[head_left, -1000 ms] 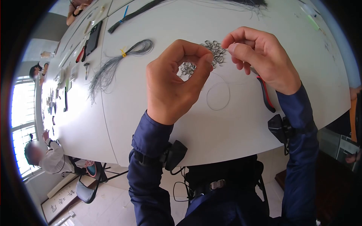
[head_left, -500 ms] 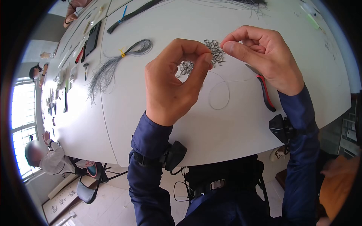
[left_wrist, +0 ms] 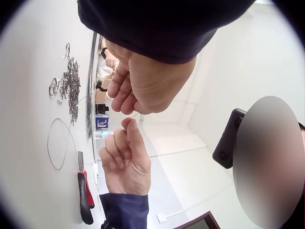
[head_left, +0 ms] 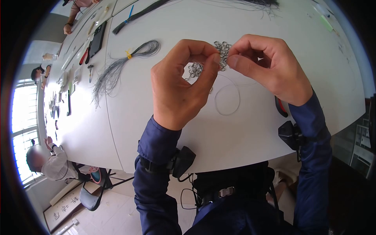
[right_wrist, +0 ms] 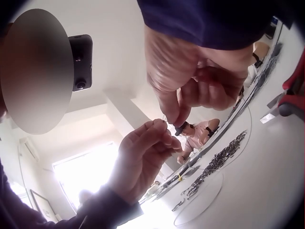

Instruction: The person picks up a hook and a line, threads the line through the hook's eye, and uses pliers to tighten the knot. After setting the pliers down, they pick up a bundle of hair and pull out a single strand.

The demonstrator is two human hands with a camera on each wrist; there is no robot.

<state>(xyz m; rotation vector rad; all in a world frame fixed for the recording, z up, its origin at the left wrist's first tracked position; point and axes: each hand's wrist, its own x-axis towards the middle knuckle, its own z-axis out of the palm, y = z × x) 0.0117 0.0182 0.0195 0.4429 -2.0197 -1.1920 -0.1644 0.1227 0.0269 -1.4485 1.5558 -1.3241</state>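
Observation:
Thumb and forefinger of the left hand (head_left: 182, 86) pinch together above the table; a short piece of thin wire (right_wrist: 164, 117) shows at these fingertips in the right wrist view. Close to its right, the right hand (head_left: 272, 66) has thumb and forefinger pressed together, pinching the thin wire, whose loop (head_left: 227, 114) lies on the table below. A small gap separates the two pinches in the head view. Behind the fingers lies a heap of small metal rings (head_left: 222, 48), partly hidden. Red and black pliers (head_left: 281, 107) are mostly covered by the right hand.
On the white table (head_left: 235, 145), a grey wire bundle with a yellow tie (head_left: 129, 54) lies left, a longer dark bundle (head_left: 143, 15) farther back. A black phone (head_left: 98, 39) and other pliers (head_left: 85, 56) lie far left. Other people are at the table's left side.
The right hand has moved left and slightly nearer the body, closer to the left hand, and now covers more of the pliers. The left hand has barely moved. An orange-clothed person at right is gone.

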